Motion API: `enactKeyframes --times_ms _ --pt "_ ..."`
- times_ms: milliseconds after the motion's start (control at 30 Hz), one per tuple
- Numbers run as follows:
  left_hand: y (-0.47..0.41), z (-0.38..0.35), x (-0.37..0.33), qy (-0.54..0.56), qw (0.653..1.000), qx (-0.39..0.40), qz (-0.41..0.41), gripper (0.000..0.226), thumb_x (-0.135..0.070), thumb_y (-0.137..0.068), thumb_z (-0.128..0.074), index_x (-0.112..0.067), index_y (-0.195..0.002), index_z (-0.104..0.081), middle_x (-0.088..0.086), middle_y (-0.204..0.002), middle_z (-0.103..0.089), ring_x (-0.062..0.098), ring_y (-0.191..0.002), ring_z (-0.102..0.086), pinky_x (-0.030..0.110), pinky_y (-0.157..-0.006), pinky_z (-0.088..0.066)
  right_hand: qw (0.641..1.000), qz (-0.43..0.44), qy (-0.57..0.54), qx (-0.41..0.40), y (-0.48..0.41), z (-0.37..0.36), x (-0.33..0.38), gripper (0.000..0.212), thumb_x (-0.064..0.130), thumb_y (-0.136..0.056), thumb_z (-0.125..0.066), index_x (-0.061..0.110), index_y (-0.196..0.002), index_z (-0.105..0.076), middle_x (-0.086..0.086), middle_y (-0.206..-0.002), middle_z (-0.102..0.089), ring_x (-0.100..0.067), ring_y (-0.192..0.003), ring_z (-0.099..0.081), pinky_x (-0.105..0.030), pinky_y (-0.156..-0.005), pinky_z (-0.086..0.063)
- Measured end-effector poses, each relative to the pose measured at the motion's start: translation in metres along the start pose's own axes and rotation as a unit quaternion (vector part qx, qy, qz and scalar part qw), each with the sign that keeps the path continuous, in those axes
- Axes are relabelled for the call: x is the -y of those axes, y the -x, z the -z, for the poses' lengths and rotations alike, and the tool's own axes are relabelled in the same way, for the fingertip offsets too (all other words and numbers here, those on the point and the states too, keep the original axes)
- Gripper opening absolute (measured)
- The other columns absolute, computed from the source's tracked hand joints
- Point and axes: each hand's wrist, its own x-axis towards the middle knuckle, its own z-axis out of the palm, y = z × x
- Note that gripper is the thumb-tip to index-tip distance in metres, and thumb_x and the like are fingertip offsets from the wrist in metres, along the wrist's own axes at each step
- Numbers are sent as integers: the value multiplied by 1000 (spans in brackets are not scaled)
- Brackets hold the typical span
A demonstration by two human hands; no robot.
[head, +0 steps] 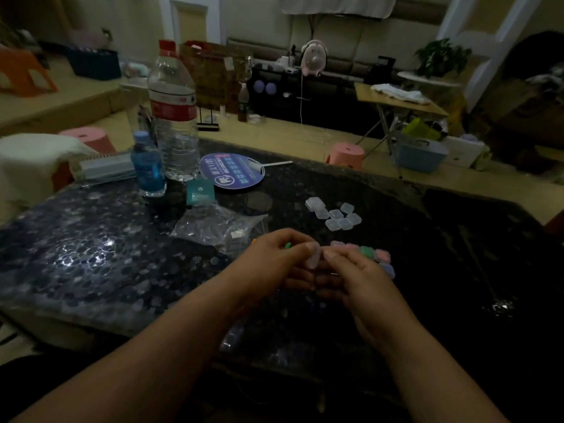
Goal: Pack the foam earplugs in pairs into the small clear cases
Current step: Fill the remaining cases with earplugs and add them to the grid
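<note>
Over the dark speckled table I see the left hand and right hand meet, each with fingers curled and thumb on top, pinching one small, translucent clear case. A green earplug peeks from the left fingers. Touching the right hand lies a row of filled cases tinted pink, green and blue, with frosted, square empty cases clustered farther back and a crumpled plastic bag to the left.
</note>
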Motion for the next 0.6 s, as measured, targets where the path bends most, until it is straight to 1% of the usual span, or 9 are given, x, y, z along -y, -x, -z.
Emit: enactKeyframes --times_ms 67,100,133,233,333,400,467,533,600 --pt "-3 -1 0 11 1000 9 17 18 -21 -104 -56 -12 -114 -68 24 -96 -73 28 -77 -73 35 -67 -61 1000 -4 1 2 -6 2 -3 16 20 -107 -60 19 -114 -74 -9 -104 -82 -29 -96 -80 -52 -90 -65" --pt "-5 -1 1 29 999 11 34 20 -22 -105 -53 -13 -116 -67 22 -92 -73 29 -76 -72 36 -67 -62 1000 2 14 -1 -9 3 -3 16 21 -106 -62 20 -116 -75 -8 -105 -82 -29 -98 -79 -57 -94 -62" --pt "-7 -1 1 50 997 13 51 21 -23 -106 -51 -13 -117 -66 19 -89 -73 28 -74 -71 37 -67 -62 999 17 37 -7 -12 4 -3 16 21 -105 -65 23 -116 -75 -5 -105 -81 -26 -99 -79 -57 -96 -62" --pt "-14 4 2 79 993 12 89 25 -23 -102 -52 -12 -119 -66 14 -84 -70 23 -69 -67 35 -67 -58 987 83 134 9 -13 4 -1 17 26 -101 -70 35 -116 -74 16 -105 -79 -5 -99 -76 -38 -94 -62" --pt "-18 4 4 86 990 -6 114 29 -31 -104 -53 -6 -113 -66 11 -77 -62 16 -58 -58 25 -54 -51 974 108 193 59 -10 5 3 20 30 -98 -74 35 -117 -74 24 -106 -76 3 -100 -73 -21 -86 -60" --pt "-20 2 8 87 988 -17 123 29 -34 -105 -52 -8 -109 -63 8 -72 -56 12 -52 -52 21 -47 -46 969 112 214 57 -11 7 1 18 22 -99 -75 28 -115 -74 18 -104 -78 1 -99 -73 -22 -86 -61" --pt "-21 1 12 94 988 -16 124 29 -35 -105 -52 -8 -106 -61 7 -72 -55 11 -50 -52 21 -45 -44 969 107 217 53 -12 8 -1 15 21 -99 -75 26 -113 -73 12 -104 -79 -3 -99 -74 -31 -89 -62" --pt "-23 1 17 82 992 -20 97 26 -33 -106 -51 -9 -102 -61 7 -71 -58 12 -50 -54 23 -46 -45 971 102 209 63 -13 8 -2 20 23 -99 -74 31 -118 -72 15 -106 -78 -3 -101 -74 -29 -90 -62" --pt "-23 1 21 14 998 -33 51 19 -25 -105 -51 -10 -101 -61 9 -74 -66 15 -54 -61 27 -50 -48 983 67 155 65 -17 7 -6 24 25 -100 -73 33 -123 -72 14 -108 -79 -6 -102 -76 -30 -89 -63"
